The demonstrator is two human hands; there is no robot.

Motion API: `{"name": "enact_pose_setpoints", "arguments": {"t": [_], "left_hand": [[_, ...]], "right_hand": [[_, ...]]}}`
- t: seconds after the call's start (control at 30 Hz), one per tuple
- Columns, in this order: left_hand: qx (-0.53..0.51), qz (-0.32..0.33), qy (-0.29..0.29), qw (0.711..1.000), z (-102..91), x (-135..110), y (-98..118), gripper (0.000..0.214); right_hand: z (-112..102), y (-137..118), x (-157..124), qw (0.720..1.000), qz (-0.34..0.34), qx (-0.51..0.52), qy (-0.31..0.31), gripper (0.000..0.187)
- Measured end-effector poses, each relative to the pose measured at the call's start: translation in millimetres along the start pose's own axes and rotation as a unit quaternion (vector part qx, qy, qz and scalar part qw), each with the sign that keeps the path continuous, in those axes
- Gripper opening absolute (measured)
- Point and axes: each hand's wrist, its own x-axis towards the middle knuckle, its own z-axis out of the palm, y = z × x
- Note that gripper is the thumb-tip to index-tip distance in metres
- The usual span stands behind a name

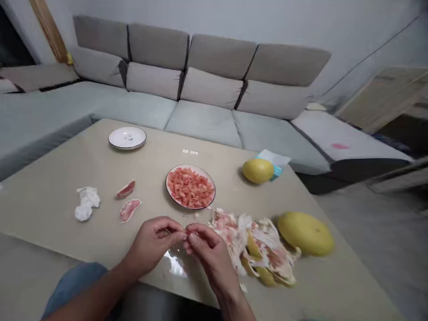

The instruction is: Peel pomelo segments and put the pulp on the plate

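Far L on the desk [56, 183], a tissue wad [87, 203]; next to it, 2 segs, the rear seg [125, 190] & the front seg [130, 210], both w/ some pale skin on, so prob. not done yet. Behind them, a white plate [117, 141] w/ a few tiny bits, too small to ID. L hand [157, 243]: thumb & finger pinched tog., tips meeting those of the R hand [212, 254], also pinched; a small reddish bit [188, 232] seems to be between them, mostly hidden, type unclear. Just beyond, the pulp [191, 187] nearly fills its dish [207, 174], so most looks done. R of that, peel [256, 249] in a heap, then a small pomelo [258, 170] by a tissue pack [277, 171], & a big pomelo [306, 232], both whole, unopened.
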Motion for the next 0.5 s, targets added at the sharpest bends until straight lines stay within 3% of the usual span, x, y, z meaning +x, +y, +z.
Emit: {"name": "enact_pose_setpoints", "arguments": {"t": [0.3, 0.4, 0.5], "left_hand": [[-0.038, -0.033, 0.003, 0.999, -2.7, 5.6, -1.9, 0.016], [0.004, -0.025, 0.021, 0.999, -4.7, 5.9, -0.9, 0.015], [0.104, 0.026, 0.007, 0.994, -4.9, 6.0, -1.7, 0.012]], "right_hand": [[-0.1, -7.2, -0.8, 0.992, 0.047, 0.114, 0.015, 0.028], [0.2, -11.1, -1.1, 0.988, 0.048, 0.143, 0.041, 0.030], [-0.2, -12.7, -0.9, 0.986, 0.050, 0.151, 0.046, 0.038]]}}
